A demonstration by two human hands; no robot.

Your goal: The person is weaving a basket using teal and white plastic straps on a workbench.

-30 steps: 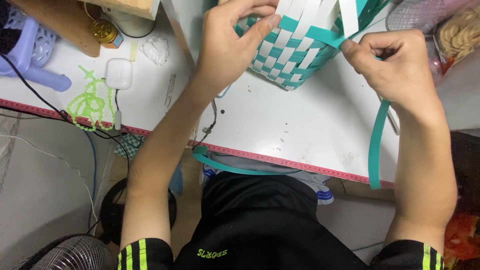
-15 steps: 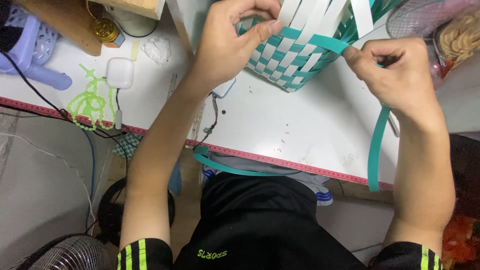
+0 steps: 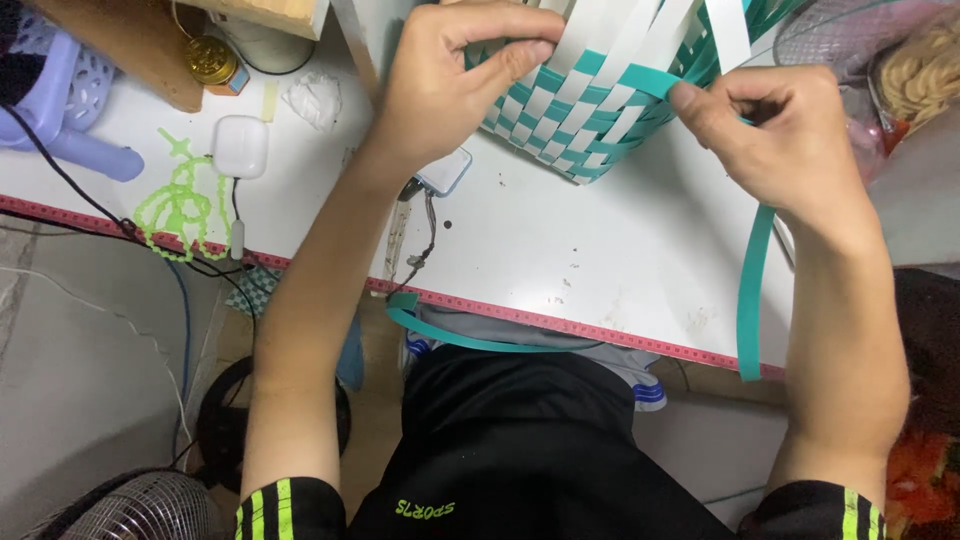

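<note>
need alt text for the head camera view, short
Seen from above, a person's left hand steadies a half-woven teal and white basket on a white table while the right hand pinches a teal strip that trails off the table's edge.

Left hand (image 3: 455, 85) curled, right hand (image 3: 780, 135) pinching, forearms raised

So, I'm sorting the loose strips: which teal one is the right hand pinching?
The long teal strip hanging over the table edge from the right hand; the other curls below.
</note>
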